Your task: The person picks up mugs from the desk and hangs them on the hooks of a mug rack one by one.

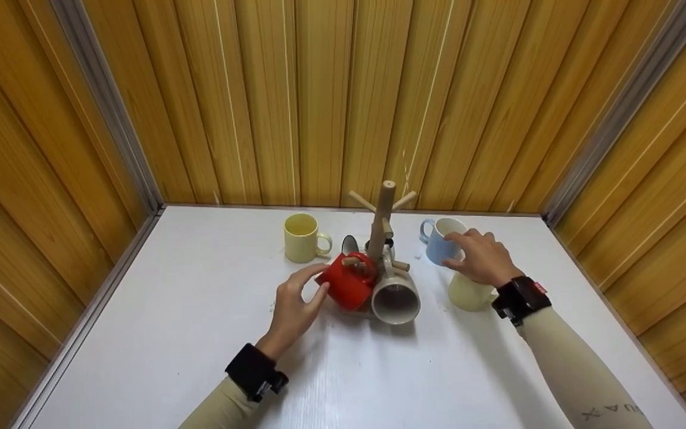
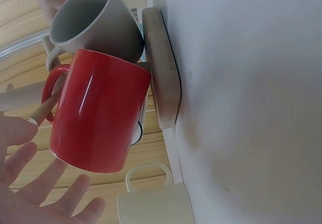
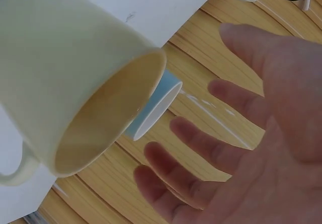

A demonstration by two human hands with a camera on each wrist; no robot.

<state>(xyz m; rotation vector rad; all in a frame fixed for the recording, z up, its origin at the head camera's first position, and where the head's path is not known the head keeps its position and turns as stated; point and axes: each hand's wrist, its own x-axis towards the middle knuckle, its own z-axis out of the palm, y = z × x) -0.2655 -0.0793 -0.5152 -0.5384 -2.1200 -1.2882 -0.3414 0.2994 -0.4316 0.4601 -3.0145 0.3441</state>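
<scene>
A red mug [image 1: 348, 285] hangs tilted by its handle on a peg of the wooden mug tree [image 1: 383, 217]. My left hand [image 1: 295, 304] is at its left side, fingers spread and not wrapped round it; whether a fingertip touches cannot be told. Beside the red mug a grey-white mug [image 1: 396, 301] hangs with its mouth toward me. Over on the right, my right hand [image 1: 481, 257] is above a cream mug [image 1: 468, 293] and in front of a light blue mug [image 1: 440, 243]. In the right wrist view its fingers [image 3: 201, 138] are apart, holding nothing.
Behind and left of the tree stands a pale yellow mug [image 1: 301, 239]. Another mug, with a dark rim [image 1: 349, 245], is partly hidden behind the red one. The white table [image 1: 212, 333] is enclosed by wood-patterned walls [image 1: 259, 107]. Bare upper pegs [image 1: 405, 199] stick out from the tree.
</scene>
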